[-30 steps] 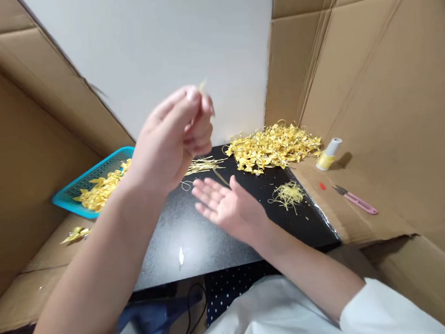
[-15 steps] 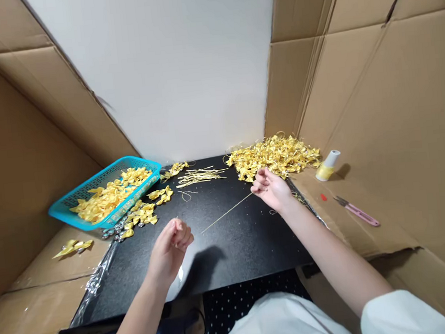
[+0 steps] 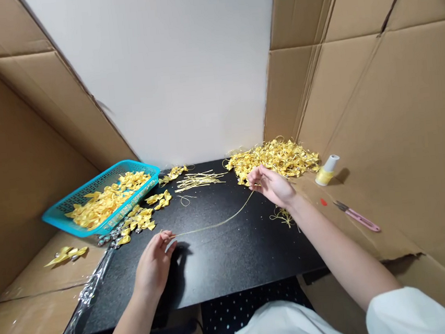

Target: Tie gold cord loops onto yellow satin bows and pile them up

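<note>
A thin yellow cord (image 3: 220, 223) hangs in a shallow curve between my two hands, above the black tabletop (image 3: 231, 260). My left hand (image 3: 155, 260) pinches one end of it at the fingertips, low on the left. Farther back, my right hand (image 3: 271, 184) holds the other end with its fingers curled together, just in front of a heap of yellow bows with cords (image 3: 276, 156). Several loose yellow bows (image 3: 139, 218) lie beyond my left hand, beside small silvery bells (image 3: 113, 235). A bundle of cut cords (image 3: 200, 179) rests at the back middle.
At the left, a turquoise basket (image 3: 60, 223) holds yellow bows. One bow (image 3: 68, 254) lies on the cardboard below it. On the right are a yellow thread spool (image 3: 326, 171), a red scrap (image 3: 323, 202) and pink-handled snips (image 3: 358, 217). Cord scraps (image 3: 284, 216) lie near my right forearm. Cardboard walls (image 3: 399, 118) enclose both sides.
My left hand has shifted left and now pinches the cord's formerly free end. The cord, straight before, now sags between both hands. My right hand has stayed nearly in place.
</note>
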Tool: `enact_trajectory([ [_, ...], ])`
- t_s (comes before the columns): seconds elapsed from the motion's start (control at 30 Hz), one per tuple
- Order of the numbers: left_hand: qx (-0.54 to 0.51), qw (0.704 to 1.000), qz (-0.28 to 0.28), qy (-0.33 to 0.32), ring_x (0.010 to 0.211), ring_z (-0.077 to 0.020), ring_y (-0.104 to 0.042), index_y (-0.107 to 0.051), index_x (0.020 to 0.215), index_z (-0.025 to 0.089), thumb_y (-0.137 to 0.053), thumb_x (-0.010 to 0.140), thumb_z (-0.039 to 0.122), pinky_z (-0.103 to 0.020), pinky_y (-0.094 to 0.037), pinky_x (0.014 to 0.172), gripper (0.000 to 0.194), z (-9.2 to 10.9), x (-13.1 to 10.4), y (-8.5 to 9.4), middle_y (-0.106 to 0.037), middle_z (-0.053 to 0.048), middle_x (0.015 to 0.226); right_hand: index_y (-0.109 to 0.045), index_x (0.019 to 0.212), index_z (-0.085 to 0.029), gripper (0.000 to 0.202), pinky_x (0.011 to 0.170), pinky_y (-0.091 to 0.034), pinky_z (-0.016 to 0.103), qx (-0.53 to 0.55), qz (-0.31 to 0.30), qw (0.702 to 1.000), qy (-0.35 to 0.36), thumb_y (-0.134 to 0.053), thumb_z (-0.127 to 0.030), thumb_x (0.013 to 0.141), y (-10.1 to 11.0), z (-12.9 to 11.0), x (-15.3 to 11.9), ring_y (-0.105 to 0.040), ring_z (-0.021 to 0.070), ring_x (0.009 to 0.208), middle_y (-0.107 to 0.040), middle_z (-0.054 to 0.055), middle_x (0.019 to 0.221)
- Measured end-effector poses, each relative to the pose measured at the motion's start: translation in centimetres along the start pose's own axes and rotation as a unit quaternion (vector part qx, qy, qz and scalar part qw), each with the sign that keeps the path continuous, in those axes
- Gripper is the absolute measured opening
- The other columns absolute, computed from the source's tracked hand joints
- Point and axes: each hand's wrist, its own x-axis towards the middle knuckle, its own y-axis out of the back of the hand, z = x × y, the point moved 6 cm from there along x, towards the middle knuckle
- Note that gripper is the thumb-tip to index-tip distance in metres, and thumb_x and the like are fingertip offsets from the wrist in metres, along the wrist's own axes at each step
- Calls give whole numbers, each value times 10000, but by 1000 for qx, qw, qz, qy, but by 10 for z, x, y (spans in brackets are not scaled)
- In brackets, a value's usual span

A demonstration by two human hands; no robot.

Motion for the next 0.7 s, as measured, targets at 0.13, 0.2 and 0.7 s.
enact_trajectory([
  [0.13,149,968,165,-117,973,-211,-572,-617,852,196,-644,662,367,-355,-467,854,257,22,11,29,-600,-40,1039,-677,1072,-314,372,952,-402,380,-134,-34,990,-6,-317,-363,993,-3,-13,3,-522,183,1144,-633,-19,1249],
  [0.2,262,914,195,-239,1108,-247,-526,-615,1004,215,-637,706,395,-406,-413,963,348,46,2,16,-561,-60,1174,-656,1145,-369,380,1042,-354,451,-182,-54,982,-5,-307,-379,994,-8,-19,5,-445,206,1282,-567,-60,1368],
  [0.7,9,876,-473,-98,490,-62,-240,-452,725,173,-605,849,512,-192,-250,492,392,23,-35,-271,-235,85,562,-721,1057,-267,391,907,-491,458,-304,-86,949,-16,-367,-415,986,-33,-60,18,-617,230,1009,-669,49,1188],
])
